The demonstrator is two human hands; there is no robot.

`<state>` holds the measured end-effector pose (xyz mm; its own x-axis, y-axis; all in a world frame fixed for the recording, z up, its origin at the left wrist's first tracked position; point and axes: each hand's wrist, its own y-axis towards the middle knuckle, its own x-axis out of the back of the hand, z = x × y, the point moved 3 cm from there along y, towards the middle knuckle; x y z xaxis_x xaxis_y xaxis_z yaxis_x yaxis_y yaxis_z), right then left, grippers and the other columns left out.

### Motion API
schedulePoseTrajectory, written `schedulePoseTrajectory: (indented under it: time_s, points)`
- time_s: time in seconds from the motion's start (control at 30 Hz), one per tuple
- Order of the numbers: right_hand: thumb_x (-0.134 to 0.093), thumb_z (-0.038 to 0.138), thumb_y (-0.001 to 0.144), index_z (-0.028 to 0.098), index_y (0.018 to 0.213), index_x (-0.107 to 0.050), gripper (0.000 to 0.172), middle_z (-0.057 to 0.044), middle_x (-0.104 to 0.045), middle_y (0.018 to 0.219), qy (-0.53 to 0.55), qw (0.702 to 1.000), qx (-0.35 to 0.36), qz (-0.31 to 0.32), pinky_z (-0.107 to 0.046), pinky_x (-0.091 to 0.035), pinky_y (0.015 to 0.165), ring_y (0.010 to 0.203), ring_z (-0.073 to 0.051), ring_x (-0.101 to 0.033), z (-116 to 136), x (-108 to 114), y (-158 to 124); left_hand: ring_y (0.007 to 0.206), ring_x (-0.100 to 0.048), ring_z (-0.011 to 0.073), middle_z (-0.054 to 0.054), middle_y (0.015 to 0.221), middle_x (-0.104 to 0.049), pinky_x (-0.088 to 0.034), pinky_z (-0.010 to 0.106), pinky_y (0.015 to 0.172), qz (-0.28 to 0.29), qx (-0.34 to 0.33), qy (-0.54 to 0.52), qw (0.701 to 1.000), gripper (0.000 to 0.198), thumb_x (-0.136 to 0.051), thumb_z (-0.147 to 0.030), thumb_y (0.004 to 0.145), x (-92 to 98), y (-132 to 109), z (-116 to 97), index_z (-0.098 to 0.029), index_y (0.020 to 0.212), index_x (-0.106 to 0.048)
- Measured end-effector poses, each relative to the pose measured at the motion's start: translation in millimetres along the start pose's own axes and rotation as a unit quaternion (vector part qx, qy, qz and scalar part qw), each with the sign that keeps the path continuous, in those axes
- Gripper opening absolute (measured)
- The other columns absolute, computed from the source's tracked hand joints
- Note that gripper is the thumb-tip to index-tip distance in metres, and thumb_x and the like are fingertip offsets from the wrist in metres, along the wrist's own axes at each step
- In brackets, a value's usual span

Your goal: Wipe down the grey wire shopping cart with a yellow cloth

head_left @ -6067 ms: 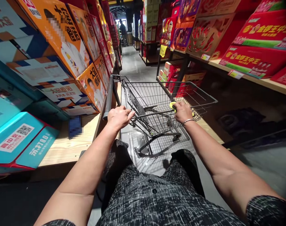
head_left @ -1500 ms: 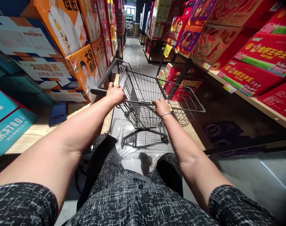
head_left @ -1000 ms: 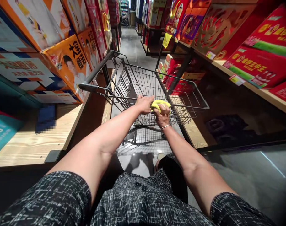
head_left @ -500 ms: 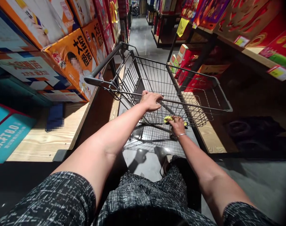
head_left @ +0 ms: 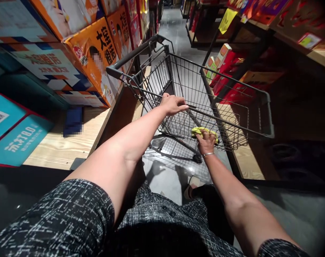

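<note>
A grey wire shopping cart stands in front of me, turned so that its side faces me and its handle points to the left. My left hand lies over the cart's near top rim, fingers curled about the bar. Lower down, my right hand is closed on a yellow cloth at the wire side of the basket. The fingers partly cover the cloth, and whether it presses on the wires is hard to make out. No goods show inside the basket.
Orange cartons are stacked on a wooden shelf at the left, beside a teal box and a dark blue item. Red packages sit on the right-hand shelf. A tiled aisle runs ahead.
My right hand with the yellow cloth has turned, and more of the cloth shows. The view has shifted, so cart and shelves appear further right. My left hand stays on the rim.
</note>
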<state>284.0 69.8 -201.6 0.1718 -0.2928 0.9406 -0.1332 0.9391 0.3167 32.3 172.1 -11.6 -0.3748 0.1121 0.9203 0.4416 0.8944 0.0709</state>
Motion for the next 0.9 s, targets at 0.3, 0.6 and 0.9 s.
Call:
schedulePoseTrajectory:
  time_s: [0.3, 0.6, 0.9]
  points:
    - [-0.052, 0.016, 0.086, 0.034, 0.098, -0.082, 0.037, -0.015, -0.07, 0.114, -0.001, 0.991, 0.015, 0.136, -0.05, -0.047, 0.083, 0.106, -0.036, -0.053, -10, -40, -29, 0.119, -0.052, 0.0296, 0.003, 0.104, -0.077, -0.027, 0.045, 0.11, -0.014, 0.029, -0.024, 0.999, 0.037, -0.07, -0.062, 0.092, -0.5, 6, 11, -0.03, 0.106, -0.079]
    - [-0.049, 0.026, 0.098, 0.035, 0.118, -0.079, 0.038, -0.013, -0.059, 0.135, -0.014, 0.985, 0.033, -0.169, -0.055, -0.042, 0.102, 0.128, -0.037, -0.042, -27, 76, 22, 0.116, -0.055, 0.0283, 0.003, 0.103, -0.076, -0.025, 0.046, 0.111, -0.013, 0.016, -0.035, 0.999, 0.038, -0.07, -0.062, 0.091, 2.4, 6, 10, -0.028, 0.104, -0.079]
    - [-0.05, 0.013, 0.087, 0.026, 0.099, -0.08, 0.035, -0.015, -0.061, 0.117, -0.028, 0.996, 0.004, -0.09, -0.049, -0.042, 0.09, 0.107, -0.03, -0.045, -38, 3, -40, 0.112, -0.058, 0.0254, -0.001, 0.103, -0.078, -0.024, 0.044, 0.11, 0.01, 0.0, -0.039, 0.999, 0.034, -0.07, -0.058, 0.092, 3.5, -3, 11, -0.027, 0.103, -0.079]
